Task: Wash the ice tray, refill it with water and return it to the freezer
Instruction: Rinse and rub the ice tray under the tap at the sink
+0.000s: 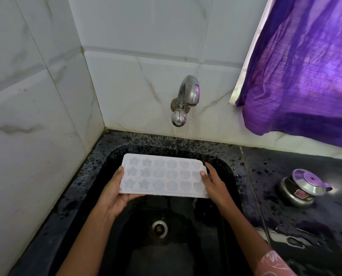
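A white ice tray [163,175] with star and rounded moulds is held level over the black sink [98,170], below the wall tap. My left hand [114,193] grips its left end, thumb on top and fingers underneath. My right hand [213,182] grips its right end the same way. The steel tap [188,94] juts from the tiled wall above the tray, and no water runs from it. I cannot tell whether the moulds hold water.
The sink drain [159,229] lies below the tray. A small steel lidded pot [303,186] stands on the wet black counter [305,226] to the right. A purple curtain [305,66] hangs at upper right. Tiled walls close the left and back sides.
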